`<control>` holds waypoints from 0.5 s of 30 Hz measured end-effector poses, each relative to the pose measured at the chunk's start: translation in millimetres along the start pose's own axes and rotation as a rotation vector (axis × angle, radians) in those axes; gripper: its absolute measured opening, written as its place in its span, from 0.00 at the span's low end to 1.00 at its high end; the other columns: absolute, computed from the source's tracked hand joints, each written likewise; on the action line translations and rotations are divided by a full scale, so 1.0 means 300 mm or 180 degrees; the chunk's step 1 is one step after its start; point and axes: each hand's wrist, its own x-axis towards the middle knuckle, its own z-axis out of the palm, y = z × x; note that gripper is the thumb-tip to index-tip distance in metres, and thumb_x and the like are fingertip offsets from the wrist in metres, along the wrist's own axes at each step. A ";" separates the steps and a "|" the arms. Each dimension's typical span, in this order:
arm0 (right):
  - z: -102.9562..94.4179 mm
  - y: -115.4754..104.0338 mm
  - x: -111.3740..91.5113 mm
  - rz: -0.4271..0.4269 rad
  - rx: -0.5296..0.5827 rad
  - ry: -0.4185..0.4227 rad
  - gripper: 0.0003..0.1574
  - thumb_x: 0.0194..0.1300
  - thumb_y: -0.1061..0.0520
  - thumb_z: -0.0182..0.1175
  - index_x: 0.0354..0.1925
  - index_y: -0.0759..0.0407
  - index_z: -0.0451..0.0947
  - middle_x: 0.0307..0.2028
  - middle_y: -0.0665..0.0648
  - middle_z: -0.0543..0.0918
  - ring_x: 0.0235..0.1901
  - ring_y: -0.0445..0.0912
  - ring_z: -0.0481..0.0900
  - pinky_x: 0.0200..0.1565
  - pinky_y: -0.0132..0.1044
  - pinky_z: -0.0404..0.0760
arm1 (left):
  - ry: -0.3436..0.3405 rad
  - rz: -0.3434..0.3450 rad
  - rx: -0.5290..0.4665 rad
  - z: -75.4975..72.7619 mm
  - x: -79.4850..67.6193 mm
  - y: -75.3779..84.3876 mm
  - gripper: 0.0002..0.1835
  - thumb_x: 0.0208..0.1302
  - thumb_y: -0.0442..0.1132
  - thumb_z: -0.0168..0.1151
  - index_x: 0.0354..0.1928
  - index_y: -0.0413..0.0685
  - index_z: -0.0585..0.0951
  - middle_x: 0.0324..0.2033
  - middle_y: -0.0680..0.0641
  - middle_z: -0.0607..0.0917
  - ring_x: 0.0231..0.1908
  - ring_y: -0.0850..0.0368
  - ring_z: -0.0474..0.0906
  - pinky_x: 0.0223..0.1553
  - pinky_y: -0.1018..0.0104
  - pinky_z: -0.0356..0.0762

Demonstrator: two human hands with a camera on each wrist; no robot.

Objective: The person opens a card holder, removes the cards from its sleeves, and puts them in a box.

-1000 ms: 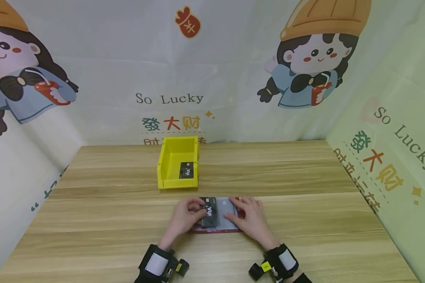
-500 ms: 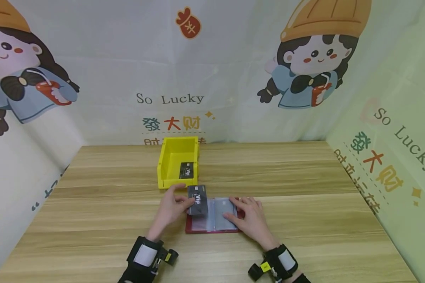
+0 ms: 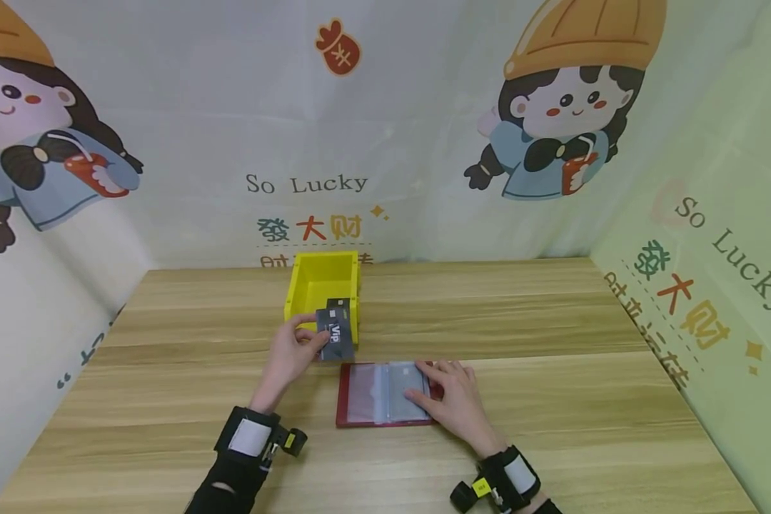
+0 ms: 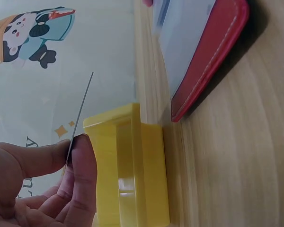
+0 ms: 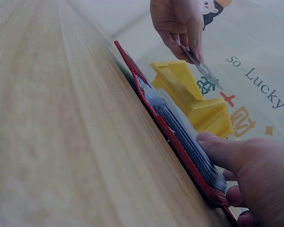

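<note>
My left hand (image 3: 288,360) pinches a dark grey VIP card (image 3: 339,344) between thumb and fingers, held up at the front of the yellow bin (image 3: 305,285). Edge-on, the card looks like a thin line in the left wrist view. Another dark card (image 3: 338,303) lies inside the bin, partly hidden behind the held one. A red card holder (image 3: 363,394) with clear sleeves lies open flat on the table. My right hand (image 3: 457,405) holds its right side, thumb (image 5: 217,147) on the stacked sleeves and fingers curled at the cover's edge.
The wood-grain table (image 3: 540,314) reaches back to a printed cloth (image 3: 424,178) hung behind and at both sides. The bin stands near the table's back edge, just beyond the card holder. Each wrist wears a black strap with a small camera.
My left hand has lifted the VIP card off the card holder and carried it back and left to the bin, uncovering the left sleeve. The right hand has stayed on the holder.
</note>
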 end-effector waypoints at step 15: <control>0.003 0.004 0.000 0.0021 0.0002 -0.0002 0.33 0.60 0.45 0.77 0.59 0.61 0.86 0.28 0.46 0.72 0.34 0.39 0.62 0.45 0.41 0.57 | 0.0323 -0.0048 0.0460 -0.013 0.084 0.038 0.25 0.77 0.35 0.59 0.72 0.33 0.72 0.48 0.29 0.85 0.35 0.47 0.81 0.31 0.70 0.72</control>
